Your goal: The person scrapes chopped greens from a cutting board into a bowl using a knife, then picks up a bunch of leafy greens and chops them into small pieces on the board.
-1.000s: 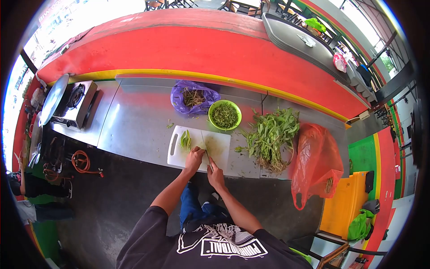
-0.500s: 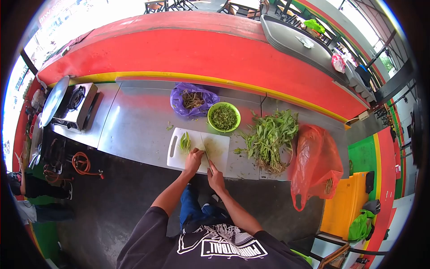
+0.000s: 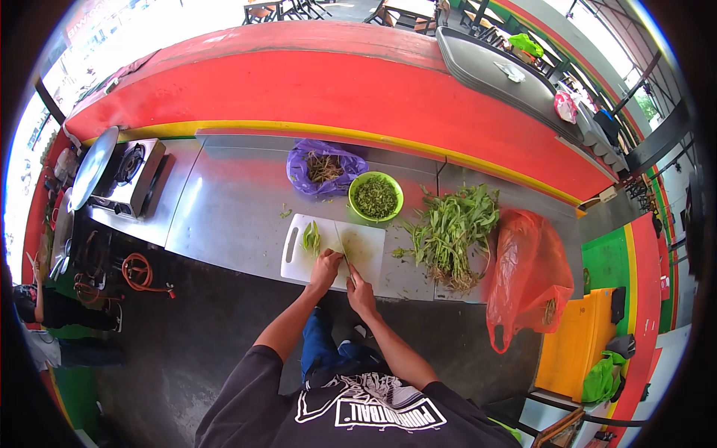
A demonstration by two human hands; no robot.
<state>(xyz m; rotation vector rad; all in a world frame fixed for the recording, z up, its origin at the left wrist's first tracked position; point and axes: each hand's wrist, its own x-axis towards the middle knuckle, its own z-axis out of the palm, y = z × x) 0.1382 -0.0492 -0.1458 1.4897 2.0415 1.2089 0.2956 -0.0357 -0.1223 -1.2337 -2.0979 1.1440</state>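
Note:
My left hand (image 3: 326,269) is closed on the green leaves (image 3: 311,238), whose tips spread over the white cutting board (image 3: 297,266). Beside it, my right hand (image 3: 361,293) grips a knife (image 3: 343,246), its thin blade pointing away from me over the board. Just behind the board stands a green bowl (image 3: 376,196) of chopped greens. A purple bag (image 3: 302,176) with stems inside lies open to the bowl's left. Right of the board is a heap of leafy greens (image 3: 455,231) with roots towards me.
An orange-red plastic bag (image 3: 526,272) hangs over the counter's right edge. A gas stove (image 3: 133,175) stands on the steel counter (image 3: 231,216) at the left. Stacked grey trays (image 3: 493,71) rest on the red ledge (image 3: 299,82). Another person's legs (image 3: 82,352) show at far left.
The whole view has shifted very slightly. Both hands remain close together at the board, with the knife and leaves in nearly the same position.

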